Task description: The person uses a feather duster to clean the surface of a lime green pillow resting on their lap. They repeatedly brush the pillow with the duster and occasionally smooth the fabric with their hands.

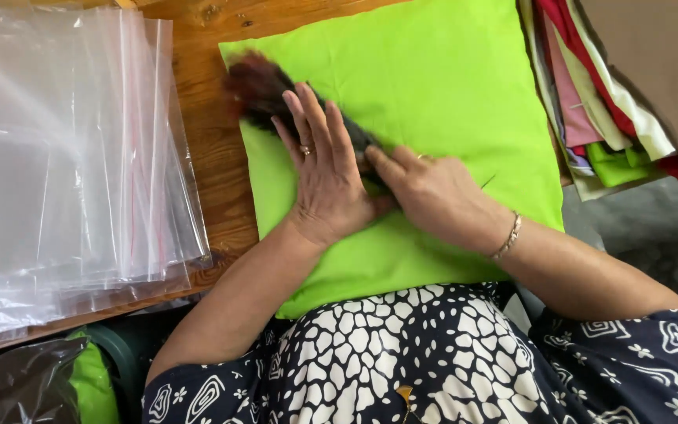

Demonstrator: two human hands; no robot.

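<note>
A bright green cushion cover (441, 86) lies flat on the wooden table (213, 149). My left hand (325, 169) rests palm down on it with fingers spread, a ring on one finger. My right hand (433, 192), with a bracelet at the wrist, grips the dark handle of a brush (264, 90). The brush's dark reddish bristles are blurred at the cover's upper left corner. Most of the handle is hidden under my two hands.
A thick stack of clear zip bags (64, 165) covers the table's left side. A pile of folded coloured fabrics (606, 102) sits at the upper right. A green item in plastic (92, 385) lies at the lower left.
</note>
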